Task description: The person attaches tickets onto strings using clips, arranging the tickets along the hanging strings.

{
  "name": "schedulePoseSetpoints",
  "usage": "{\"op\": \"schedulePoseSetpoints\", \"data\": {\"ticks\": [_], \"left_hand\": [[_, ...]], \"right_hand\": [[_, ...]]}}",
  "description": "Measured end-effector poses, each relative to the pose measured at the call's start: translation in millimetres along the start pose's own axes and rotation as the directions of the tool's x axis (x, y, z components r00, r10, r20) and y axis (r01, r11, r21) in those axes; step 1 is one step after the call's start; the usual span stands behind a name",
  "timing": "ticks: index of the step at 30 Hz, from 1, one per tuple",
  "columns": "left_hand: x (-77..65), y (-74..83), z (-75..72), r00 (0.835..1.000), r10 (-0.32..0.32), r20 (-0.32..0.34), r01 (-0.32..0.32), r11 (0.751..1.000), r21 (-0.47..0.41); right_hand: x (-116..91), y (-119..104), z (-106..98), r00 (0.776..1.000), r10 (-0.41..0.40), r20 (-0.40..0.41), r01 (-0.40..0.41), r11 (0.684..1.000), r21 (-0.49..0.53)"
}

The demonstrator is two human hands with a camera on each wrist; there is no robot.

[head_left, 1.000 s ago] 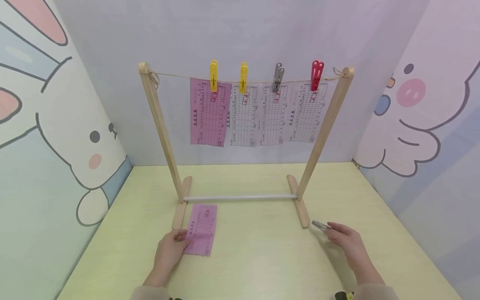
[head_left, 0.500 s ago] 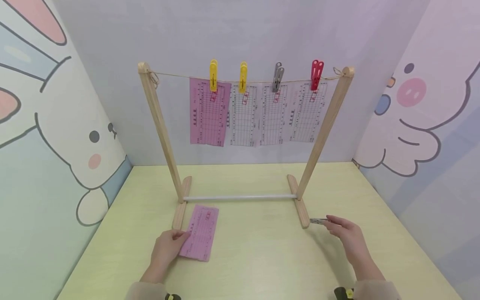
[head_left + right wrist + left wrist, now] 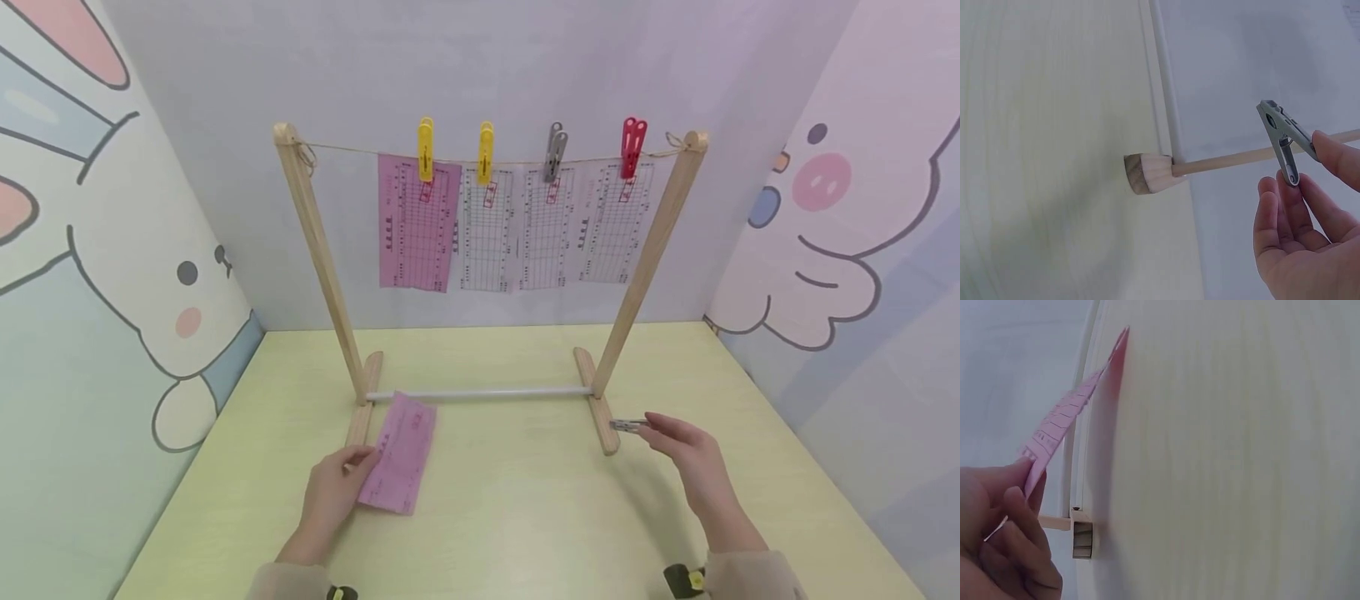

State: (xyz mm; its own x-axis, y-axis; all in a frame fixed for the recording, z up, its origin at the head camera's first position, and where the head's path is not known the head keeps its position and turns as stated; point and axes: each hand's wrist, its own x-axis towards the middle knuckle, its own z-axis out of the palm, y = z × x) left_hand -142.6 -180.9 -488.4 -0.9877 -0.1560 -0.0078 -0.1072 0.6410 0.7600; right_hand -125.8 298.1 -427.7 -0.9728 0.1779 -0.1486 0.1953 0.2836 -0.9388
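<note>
My left hand (image 3: 332, 487) pinches the left edge of a pink printed paper slip (image 3: 405, 454) between thumb and fingers. In the left wrist view the slip (image 3: 1063, 419) slants up from the table, seen nearly edge-on. My right hand (image 3: 690, 462) holds a grey clothespin (image 3: 626, 425) by its handle ends, beside the stand's right foot. The right wrist view shows that clothespin (image 3: 1282, 134) between thumb and fingertips, its tip pointing away from the hand. On the string (image 3: 348, 151) above hang a pink slip (image 3: 420, 237) and several white slips (image 3: 487, 242), each under a clothespin.
A wooden stand with a left post (image 3: 318, 258) and right post (image 3: 648, 258) carries the string. A white rod (image 3: 480, 393) joins its feet low down. The clips in use are yellow (image 3: 485, 154), grey (image 3: 555, 154) and red (image 3: 632, 148). Cartoon-printed walls enclose the table (image 3: 510, 492).
The left hand has shifted its hold on the pink slip, whose far edge has lifted toward the rod. The right hand has raised the grey clothespin slightly, up and to the left.
</note>
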Motion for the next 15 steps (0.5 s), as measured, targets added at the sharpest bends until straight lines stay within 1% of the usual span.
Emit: {"op": "schedulePoseSetpoints", "data": {"ticks": [4, 7, 10, 12, 14, 15], "left_hand": [[-0.8, 3.9, -4.1, 0.999, 0.027, -0.028, -0.027, 0.999, -0.033], [-1.7, 7.7, -7.5, 0.999, 0.036, -0.037, -0.039, 0.996, -0.076], [-2.8, 11.3, -10.7, 0.996, 0.065, -0.064, -0.071, 0.993, -0.097], [-3.8, 13.2, -12.7, 0.989, 0.102, -0.104, -0.112, 0.989, -0.100], [-4.3, 14.9, -14.4, 0.974, 0.155, -0.162, -0.172, 0.981, -0.093], [-4.2, 15.1, -15.0, 0.967, 0.173, -0.187, -0.192, 0.977, -0.091]], "right_hand": [[-2, -10, 2, 1.000, -0.016, -0.005, 0.016, 0.999, 0.035], [-3, -18, 4, 0.999, -0.035, -0.008, 0.036, 0.998, 0.057], [-5, -26, 5, 0.998, -0.054, -0.009, 0.055, 0.995, 0.080], [-6, -30, 6, 0.998, -0.061, -0.004, 0.061, 0.995, 0.084], [-7, -35, 7, 0.998, -0.068, -0.002, 0.068, 0.994, 0.080], [-8, -37, 8, 0.997, -0.075, 0.000, 0.074, 0.994, 0.075]]}}
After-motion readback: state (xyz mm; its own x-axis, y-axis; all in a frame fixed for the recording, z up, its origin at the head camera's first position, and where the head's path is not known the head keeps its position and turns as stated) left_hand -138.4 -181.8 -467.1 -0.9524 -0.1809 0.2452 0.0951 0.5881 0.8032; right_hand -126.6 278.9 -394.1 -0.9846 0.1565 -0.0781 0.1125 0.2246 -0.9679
